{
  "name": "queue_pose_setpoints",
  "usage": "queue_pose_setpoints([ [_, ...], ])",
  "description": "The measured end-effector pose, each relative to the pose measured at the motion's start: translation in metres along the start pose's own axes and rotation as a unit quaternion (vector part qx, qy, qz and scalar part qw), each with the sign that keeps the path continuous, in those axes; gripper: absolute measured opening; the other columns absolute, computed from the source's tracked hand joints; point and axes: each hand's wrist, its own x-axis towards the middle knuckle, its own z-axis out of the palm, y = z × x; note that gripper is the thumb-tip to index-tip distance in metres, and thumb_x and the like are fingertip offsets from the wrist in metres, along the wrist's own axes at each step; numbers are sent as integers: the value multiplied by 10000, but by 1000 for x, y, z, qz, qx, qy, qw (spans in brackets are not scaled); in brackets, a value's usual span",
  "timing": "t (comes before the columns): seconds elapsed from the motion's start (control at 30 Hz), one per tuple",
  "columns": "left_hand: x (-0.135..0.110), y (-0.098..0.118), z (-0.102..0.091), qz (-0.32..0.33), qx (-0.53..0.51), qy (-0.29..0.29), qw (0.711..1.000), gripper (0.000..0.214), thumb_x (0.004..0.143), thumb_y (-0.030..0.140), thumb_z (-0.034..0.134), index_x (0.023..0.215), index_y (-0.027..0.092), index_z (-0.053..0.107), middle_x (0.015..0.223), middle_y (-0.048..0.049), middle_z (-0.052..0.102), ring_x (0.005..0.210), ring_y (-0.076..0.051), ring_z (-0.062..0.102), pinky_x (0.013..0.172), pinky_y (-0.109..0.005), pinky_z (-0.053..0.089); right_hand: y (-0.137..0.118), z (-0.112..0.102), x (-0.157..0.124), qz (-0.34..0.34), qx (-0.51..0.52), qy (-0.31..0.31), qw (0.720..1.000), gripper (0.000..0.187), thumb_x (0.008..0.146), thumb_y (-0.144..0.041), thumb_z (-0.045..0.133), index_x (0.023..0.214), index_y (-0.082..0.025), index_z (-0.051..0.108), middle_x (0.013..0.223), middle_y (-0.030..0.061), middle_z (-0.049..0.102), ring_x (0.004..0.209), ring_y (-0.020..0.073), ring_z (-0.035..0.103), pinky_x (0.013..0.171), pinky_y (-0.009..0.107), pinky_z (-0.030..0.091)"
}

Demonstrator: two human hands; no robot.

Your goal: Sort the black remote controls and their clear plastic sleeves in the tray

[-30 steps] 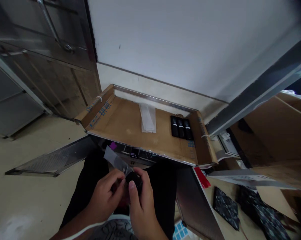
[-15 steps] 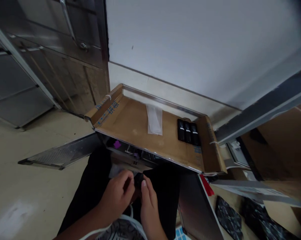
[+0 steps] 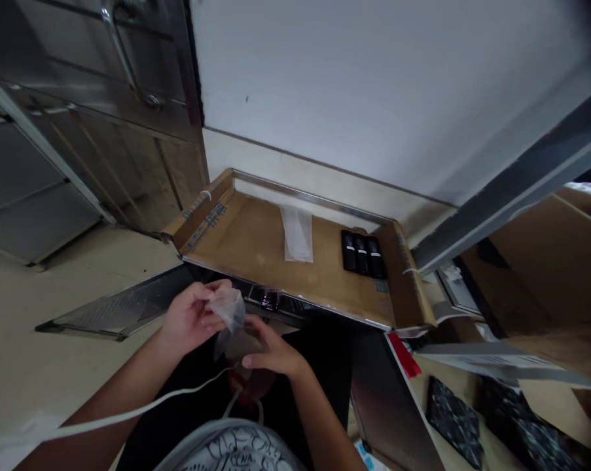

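My left hand (image 3: 194, 317) pinches a thin, see-through plastic bag (image 3: 230, 309), which hangs crumpled below the fingertips in front of the lap. Close by on the right, my right hand (image 3: 273, 350) has its thumb and fingers apart around the bag's lower side; whether it touches the plastic is hard to tell. On the cardboard-lined tray (image 3: 246, 226) lies a stack of flat translucent bags (image 3: 298, 239). Several black oblong items (image 3: 361, 254) with white labels sit side by side at its right end.
Under the tray's front edge, a small lit screen (image 3: 269, 300) shows. A grey mesh panel (image 3: 118, 307) juts out left, and a dark panel (image 3: 393, 399) stands right of the legs. Red material (image 3: 404, 355) hangs beside it. A white cord (image 3: 143, 409) crosses the left forearm.
My hands were together over the lap around a small dark object, which no longer shows. Now the left hand is raised to the left with the plastic bag, and the right hand has spread its fingers.
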Motion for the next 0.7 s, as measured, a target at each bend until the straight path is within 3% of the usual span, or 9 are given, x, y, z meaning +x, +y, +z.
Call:
queue_pose_setpoints([
  [0.1, -1, 16, -12, -6, -52, -2, 999, 348, 697, 337, 539, 637, 232, 213, 532, 91, 137, 366, -28, 27, 311, -175, 112, 9, 17, 19, 25, 64, -23, 997, 780, 566, -489, 940, 1248, -253, 644, 1234, 58, 665, 1225, 239, 589, 1118, 430, 380],
  [0.17, -3, 21, -22, 1, -80, 11, 997, 359, 727, 328, 538, 632, 235, 205, 499, 94, 138, 363, -28, -22, 293, -181, 99, 11, 27, 24, 31, 80, -29, 996, 699, 546, -499, 944, 1138, -239, 677, 1134, 32, 685, 1126, 217, 628, 1060, 394, 433],
  [0.27, -4, 24, -36, 33, -101, 27, 994, 352, 768, 310, 535, 620, 232, 225, 463, 88, 208, 363, -31, -14, 299, -182, 145, 11, 40, 21, 56, 55, -47, 996, 531, 592, -497, 921, 983, -209, 705, 1055, 19, 702, 1041, 196, 652, 978, 341, 487],
  [0.33, -2, 29, -42, 46, -74, 29, 996, 318, 784, 326, 551, 626, 227, 293, 471, 83, 266, 347, -34, 65, 311, -173, 183, 8, 47, 14, 116, 87, -79, 986, 506, 661, -532, 874, 983, -199, 670, 972, 25, 724, 909, 187, 694, 829, 319, 550],
  [0.4, 0, 37, -46, 67, -10, 44, 997, 278, 810, 411, 577, 694, 213, 420, 528, 69, 366, 355, -48, 227, 328, -171, 249, 5, 52, 5, 165, 128, -78, 975, 530, 720, -569, 826, 1025, -199, 602, 875, 25, 732, 730, 168, 706, 622, 259, 547],
  [0.47, 1, 46, -48, 128, 88, 78, 985, 330, 835, 520, 606, 846, 200, 526, 660, 38, 506, 458, -85, 431, 376, -182, 351, 0, 54, -4, 175, 126, -30, 976, 527, 761, -590, 789, 1026, -200, 552, 805, 11, 720, 593, 136, 675, 485, 192, 480],
  [0.57, -1, 54, -45, 214, 284, 124, 926, 388, 840, 486, 702, 1076, 200, 585, 1062, -35, 651, 807, -157, 627, 573, -221, 505, -9, 50, -14, 168, 82, 34, 982, 508, 786, -601, 763, 996, -196, 540, 757, -10, 694, 506, 103, 626, 407, 154, 417],
  [0.63, -3, 57, -39, 205, 405, 114, 884, 365, 841, 387, 743, 1121, 182, 632, 1236, -72, 642, 983, -191, 633, 731, -250, 528, -14, 46, -20, 170, 61, 49, 982, 495, 796, -602, 752, 986, -195, 542, 762, -8, 693, 504, 101, 623, 390, 150, 403],
  [0.7, -3, 58, -31, 176, 441, 88, 875, 316, 821, 336, 776, 1062, 147, 698, 1128, -63, 695, 945, -187, 641, 766, -251, 512, -15, 43, -24, 171, 47, 57, 983, 478, 806, -590, 746, 984, -191, 552, 772, -3, 696, 513, 99, 623, 388, 147, 393],
])
